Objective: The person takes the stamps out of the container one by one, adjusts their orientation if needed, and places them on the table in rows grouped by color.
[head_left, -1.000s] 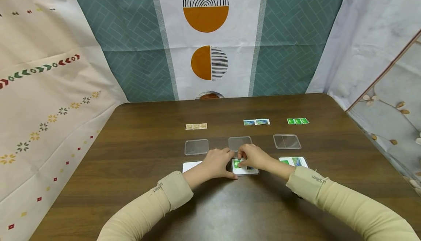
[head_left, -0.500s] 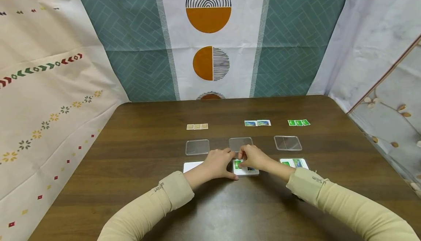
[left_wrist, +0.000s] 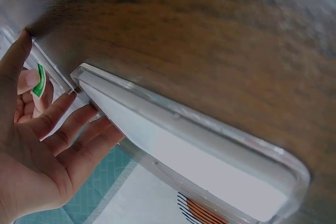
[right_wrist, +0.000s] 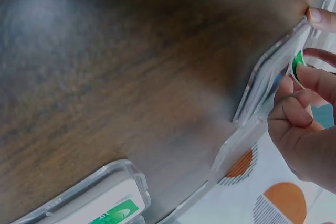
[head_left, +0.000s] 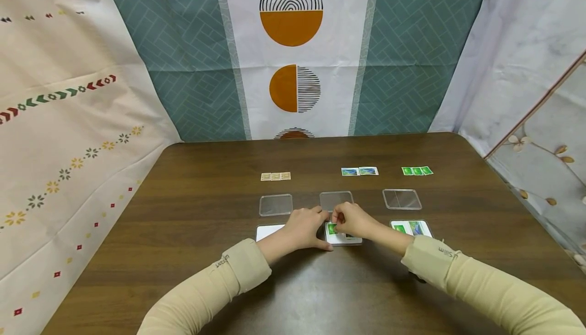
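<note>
The right hand has its thumb and finger pressed together and pinches between them a small green stamp; this stamp is at the fingertips, above the left part of the middle case, and whether its lower edge touches the case I cannot tell. The left hand is spread, with the thumb at the near left corner of the same case and the fingers reaching toward its far side. Under the right hand a blue stamp is partly hidden. To the left of the left hand, partly behind it, lies a white case; to the right of the right hand is a case with two stamps. Beyond both hands lie three clear covers, and farther from them brown stamps, blue stamps and green stamps.
</note>
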`<state>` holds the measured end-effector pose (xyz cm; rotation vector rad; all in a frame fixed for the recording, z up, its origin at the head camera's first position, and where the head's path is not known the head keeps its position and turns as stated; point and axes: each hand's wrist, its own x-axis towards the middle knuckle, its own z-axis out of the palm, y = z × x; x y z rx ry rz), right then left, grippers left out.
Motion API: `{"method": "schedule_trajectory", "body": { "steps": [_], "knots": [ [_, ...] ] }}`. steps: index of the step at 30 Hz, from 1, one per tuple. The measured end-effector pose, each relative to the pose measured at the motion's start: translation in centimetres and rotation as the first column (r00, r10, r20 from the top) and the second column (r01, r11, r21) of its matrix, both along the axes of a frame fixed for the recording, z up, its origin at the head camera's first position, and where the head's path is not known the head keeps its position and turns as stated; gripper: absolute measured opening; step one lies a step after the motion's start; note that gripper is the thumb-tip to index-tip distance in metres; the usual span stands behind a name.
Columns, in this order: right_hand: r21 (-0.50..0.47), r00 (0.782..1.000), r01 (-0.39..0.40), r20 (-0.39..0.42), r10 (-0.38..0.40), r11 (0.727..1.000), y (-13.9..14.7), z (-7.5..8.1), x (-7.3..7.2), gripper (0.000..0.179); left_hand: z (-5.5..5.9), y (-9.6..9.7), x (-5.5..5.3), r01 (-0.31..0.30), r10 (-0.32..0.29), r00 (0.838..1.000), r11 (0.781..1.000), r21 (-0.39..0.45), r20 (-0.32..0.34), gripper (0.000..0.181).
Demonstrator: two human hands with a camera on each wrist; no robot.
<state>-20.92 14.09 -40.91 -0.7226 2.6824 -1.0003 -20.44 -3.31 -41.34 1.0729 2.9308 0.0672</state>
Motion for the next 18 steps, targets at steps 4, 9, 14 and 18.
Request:
{"method": "schedule_trajectory", "body": {
  "steps": [4,9,14,18],
  "knots": [
    [-0.013,1.0,-0.022,0.009,0.022,1.0,0.3,0.1,-0.2,0.01,0.0,0.0,0.0,0.002,-0.002,1.0,1.0,-0.001,0.004,0.065],
    [-0.033,0.999,-0.032,0.016,0.033,0.999,0.6,0.0,-0.4,0.008,0.0,0.0,0.0,0.003,-0.002,1.0,1.0,-0.01,0.003,0.066],
    [-0.05,0.998,-0.063,0.015,0.064,0.997,1.0,0.2,-0.6,0.005,0.0,0.0,0.0,0.003,-0.003,1.0,1.0,-0.025,-0.006,0.068],
    [-0.062,0.996,-0.081,0.016,0.082,0.995,1.4,0.3,-0.6,0.004,0.0,0.0,0.0,0.003,-0.004,1.0,1.0,-0.031,-0.007,0.069]
  ]
}}
